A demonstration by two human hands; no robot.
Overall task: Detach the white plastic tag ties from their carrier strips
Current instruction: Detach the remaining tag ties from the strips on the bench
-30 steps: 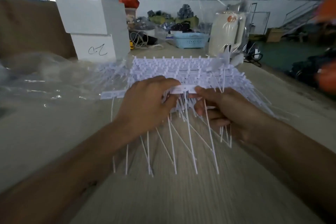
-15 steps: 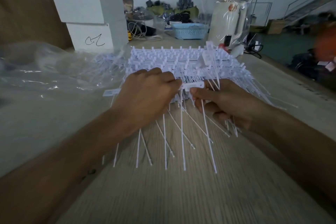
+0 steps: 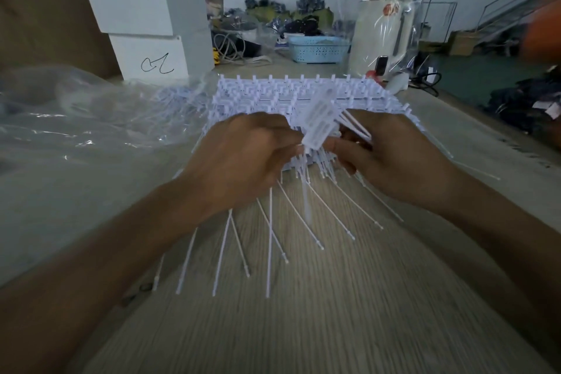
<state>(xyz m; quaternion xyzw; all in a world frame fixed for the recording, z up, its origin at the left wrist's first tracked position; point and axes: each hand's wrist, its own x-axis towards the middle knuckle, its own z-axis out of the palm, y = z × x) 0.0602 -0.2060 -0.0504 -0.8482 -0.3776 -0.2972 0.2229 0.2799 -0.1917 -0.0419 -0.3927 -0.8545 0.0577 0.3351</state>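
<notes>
The white plastic tag ties [image 3: 303, 106] lie stacked on their carrier strips at the table's [image 3: 303, 328] centre, strips running nine to three o'clock, thin tails fanning toward five, six and seven o'clock. One blurred strip piece [image 3: 318, 124] is tilted up between the hands, its long axis running seven to one o'clock. The left hand [image 3: 239, 161] has curled fingers pinching its lower end; the right hand [image 3: 391, 155] grips a bundle of ties. At eleven o'clock stand stacked white boxes [image 3: 148, 24], the lower bearing a black handwritten scrawl I cannot read, and at ten o'clock lies a clear plastic bag [image 3: 76, 112]
</notes>
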